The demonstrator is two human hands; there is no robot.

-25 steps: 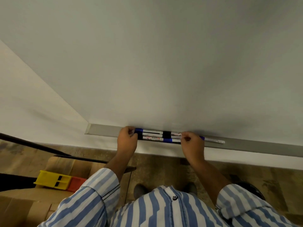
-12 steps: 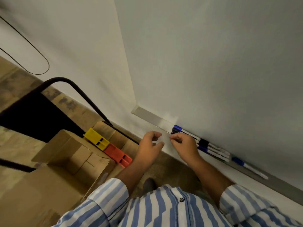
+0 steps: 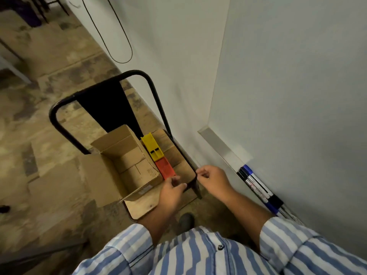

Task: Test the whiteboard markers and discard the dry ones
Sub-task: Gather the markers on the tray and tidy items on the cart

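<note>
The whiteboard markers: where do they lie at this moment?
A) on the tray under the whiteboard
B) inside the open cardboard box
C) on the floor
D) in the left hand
A: the whiteboard markers lie in a bunch on the grey tray along the lower edge of the whiteboard, apart from both hands.

The person wears a button-up shirt (image 3: 198,253) in blue and white vertical stripes, with 1 small dark button (image 3: 220,247) showing on the front placket. Both striped sleeves (image 3: 127,249) are rolled back to the elbows. 1 dark shoe (image 3: 186,220) shows below.
</note>
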